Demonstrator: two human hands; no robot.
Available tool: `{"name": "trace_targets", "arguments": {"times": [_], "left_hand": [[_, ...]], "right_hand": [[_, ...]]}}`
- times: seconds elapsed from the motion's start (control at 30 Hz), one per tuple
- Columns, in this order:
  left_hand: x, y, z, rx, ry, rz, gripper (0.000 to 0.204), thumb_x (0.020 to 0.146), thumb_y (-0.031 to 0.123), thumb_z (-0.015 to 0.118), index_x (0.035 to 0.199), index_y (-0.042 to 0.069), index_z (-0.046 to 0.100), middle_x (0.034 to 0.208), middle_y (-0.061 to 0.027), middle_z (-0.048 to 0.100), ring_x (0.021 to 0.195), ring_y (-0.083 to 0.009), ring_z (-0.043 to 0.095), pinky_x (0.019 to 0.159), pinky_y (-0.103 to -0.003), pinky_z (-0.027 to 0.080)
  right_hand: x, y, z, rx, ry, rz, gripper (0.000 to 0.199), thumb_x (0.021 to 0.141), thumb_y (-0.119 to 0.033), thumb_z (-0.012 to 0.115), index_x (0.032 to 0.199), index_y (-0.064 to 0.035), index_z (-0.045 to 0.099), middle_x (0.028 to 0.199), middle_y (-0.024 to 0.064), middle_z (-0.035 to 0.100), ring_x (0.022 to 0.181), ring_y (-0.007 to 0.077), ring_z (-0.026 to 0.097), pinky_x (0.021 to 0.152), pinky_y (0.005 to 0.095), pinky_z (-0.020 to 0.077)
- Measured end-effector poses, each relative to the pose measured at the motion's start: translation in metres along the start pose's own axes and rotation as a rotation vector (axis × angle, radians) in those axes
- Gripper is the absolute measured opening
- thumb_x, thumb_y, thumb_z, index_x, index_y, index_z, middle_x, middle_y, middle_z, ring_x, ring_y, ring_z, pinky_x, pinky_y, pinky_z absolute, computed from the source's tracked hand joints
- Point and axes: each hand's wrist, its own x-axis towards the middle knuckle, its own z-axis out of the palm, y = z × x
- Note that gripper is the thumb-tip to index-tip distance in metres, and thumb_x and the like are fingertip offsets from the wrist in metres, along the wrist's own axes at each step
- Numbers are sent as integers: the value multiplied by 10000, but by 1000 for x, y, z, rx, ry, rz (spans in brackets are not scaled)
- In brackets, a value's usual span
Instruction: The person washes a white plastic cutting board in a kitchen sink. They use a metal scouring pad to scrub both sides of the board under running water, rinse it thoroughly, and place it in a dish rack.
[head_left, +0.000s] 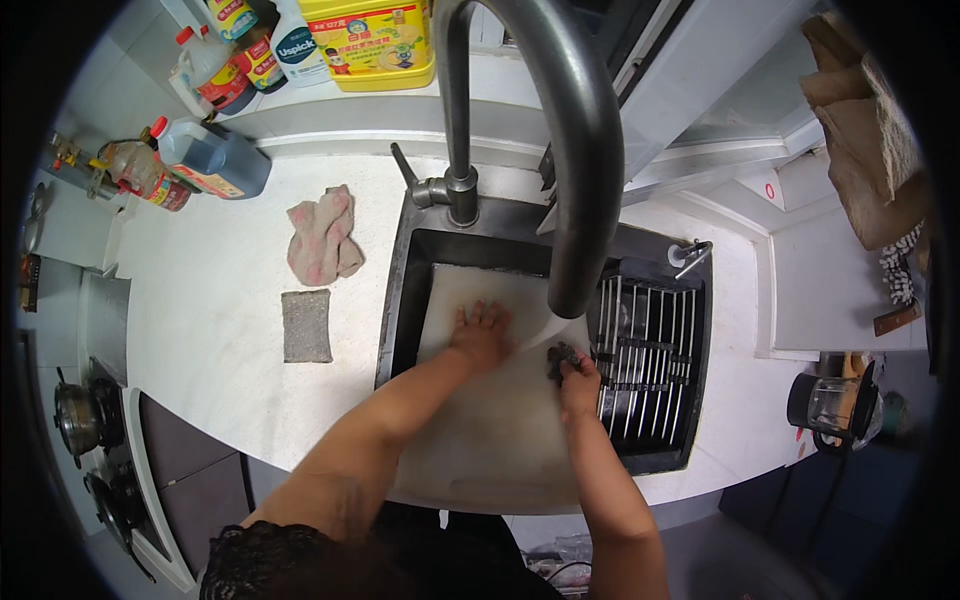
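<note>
A large whitish cutting board (490, 420) lies in the black sink (400, 290) and reaches over its front edge. My left hand (483, 335) rests on the board with its fingers spread, holding nothing. To its right, my right hand (580, 385) is closed around a dark, crumpled scrubber (563, 358) at the board's right side. From the dark curved faucet (590, 150), a pale stream of water (545, 332) falls onto the board between my hands. The scrubber is partly covered by my fingers.
A metal drying rack (650, 360) fills the sink's right side. On the left counter lie a pinkish rag (323, 240) and a grey scouring pad (306, 326). Bottles, including a dark blue-grey jug (215, 160), and a yellow container (370, 45) stand behind. A blender jug (835, 405) is far right.
</note>
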Motion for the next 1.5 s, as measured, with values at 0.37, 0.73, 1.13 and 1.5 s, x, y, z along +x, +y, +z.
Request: {"name": "trace_targets", "arguments": {"times": [0.37,0.73,1.13,1.5], "left_hand": [[-37,33,-20,201,-145,9,678,918,543,333,1444,125,246,1513,-90,214,1410,-319,125,1106,-554,124],[-35,20,23,65,83,25,720,912,542,324,1451,80,205,1519,-171,142,1391,-392,128,1079,-601,108],[51,-45,37,115,192,-458,790,892,590,335,1437,29,226,1505,-218,150,1398,-388,109,1100,-556,92],[14,-30,71,222,366,-349,806,871,622,356,1423,38,282,1484,-197,238,1367,-399,196,1053,-626,152]], "right_hand": [[-25,-13,-18,31,39,-69,294,857,70,515,1144,15,550,1050,78,620,927,153,593,832,264,472],[-15,-23,-2,100,-89,104,296,860,16,555,1154,-18,560,1036,73,628,892,177,607,713,306,506],[-1,2,-24,-608,-56,-434,329,806,-64,613,1131,-12,589,1050,200,638,967,311,629,854,339,474],[-4,4,-28,-443,-124,-367,311,827,-60,602,1129,13,583,1020,158,653,930,229,634,833,306,476]]}}
